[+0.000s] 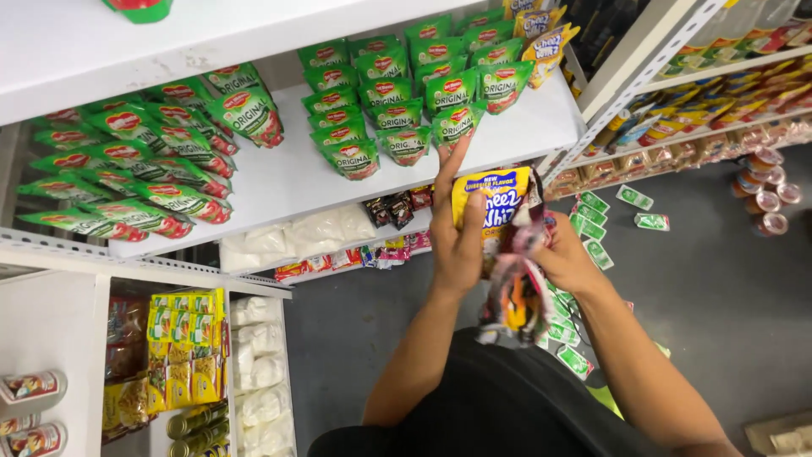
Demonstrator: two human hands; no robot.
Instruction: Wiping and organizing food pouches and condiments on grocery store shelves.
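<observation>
My left hand [457, 237] grips a yellow and blue pouch [495, 203] in front of the white shelf [279, 182], thumb across its front. My right hand [565, 258] holds a crumpled bundle of colourful plastic packets [514, 296] that hangs down just below the yellow pouch. Both hands are close together at chest height. Rows of green pouches with red labels [397, 93] lie on the shelf just above my hands, and several more yellow pouches [541, 34] sit at the shelf's far right end.
More green pouches [144, 169] fill the shelf's left side. White bags [296, 233] and small dark packets lie on a lower shelf. Small green sachets [592, 224] are scattered on the grey floor. A second shelving rack [719, 101] with jars stands at right.
</observation>
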